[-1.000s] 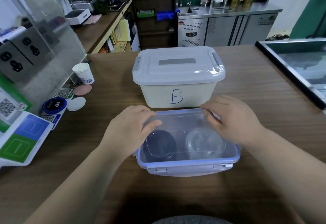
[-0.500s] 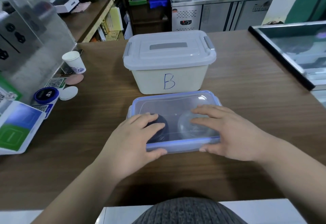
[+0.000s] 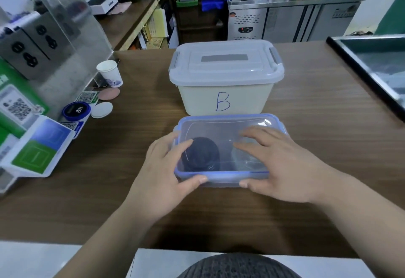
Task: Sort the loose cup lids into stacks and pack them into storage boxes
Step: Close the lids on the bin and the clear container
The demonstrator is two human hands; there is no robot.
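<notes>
We see a clear storage box (image 3: 223, 178) with a blue rim lying on the wooden counter (image 3: 317, 135) just before us, its clear lid (image 3: 219, 124) set on top. Through the lid we make out two stacks side by side: black cup lids (image 3: 201, 157) on the left and clear cup lids (image 3: 247, 162) on the right, the latter hard to read. Our left hand (image 3: 162, 179) and right hand (image 3: 278, 168) lie flat on the lid, thumbs at its near edge. Just behind stands a white box marked B (image 3: 223, 100), upright, its grey-handled cover (image 3: 225, 67) on.
</notes>
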